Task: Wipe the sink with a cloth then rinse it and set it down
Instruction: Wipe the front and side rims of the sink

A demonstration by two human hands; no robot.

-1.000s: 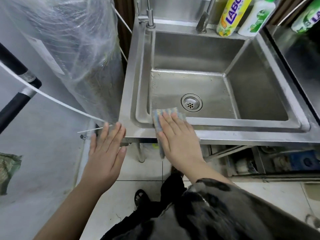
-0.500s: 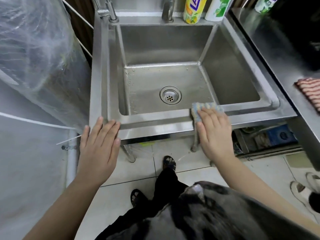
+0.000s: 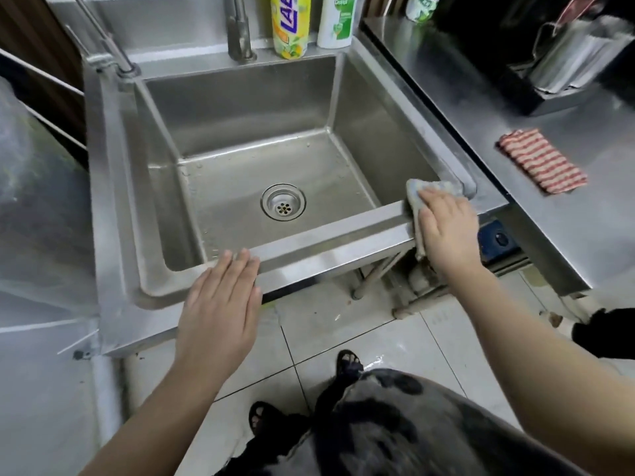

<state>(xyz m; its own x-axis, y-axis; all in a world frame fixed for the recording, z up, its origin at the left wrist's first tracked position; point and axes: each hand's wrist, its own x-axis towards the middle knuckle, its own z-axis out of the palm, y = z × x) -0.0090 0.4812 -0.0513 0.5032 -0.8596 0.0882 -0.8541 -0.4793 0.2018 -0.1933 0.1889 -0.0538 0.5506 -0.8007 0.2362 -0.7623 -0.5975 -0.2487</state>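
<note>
A stainless steel sink [image 3: 113, 207] fills the middle of the view, with a round drain [image 3: 283, 202] in its wet basin. A pale blue-grey cloth [image 3: 417, 194] lies draped over the sink's front rim at the right corner. My right hand [image 3: 446, 228] presses flat on the cloth with straight fingers, covering most of it. My left hand [image 3: 220, 304] rests flat on the front rim near the left, fingers straight and together, holding nothing. A tap [image 3: 238, 32] rises behind the basin.
A yellow dish soap bottle [image 3: 290, 25] and a white bottle [image 3: 336, 20] stand on the back ledge. The steel counter [image 3: 567, 218] on the right carries a red-striped cloth [image 3: 541, 161] and a dark rack [image 3: 563, 60]. Plastic wrapping [image 3: 37, 214] stands left. My feet are on the tiled floor [image 3: 343, 324].
My right hand has slid the cloth along the front rim from the left end to the right corner. My left hand moved right along the rim.
</note>
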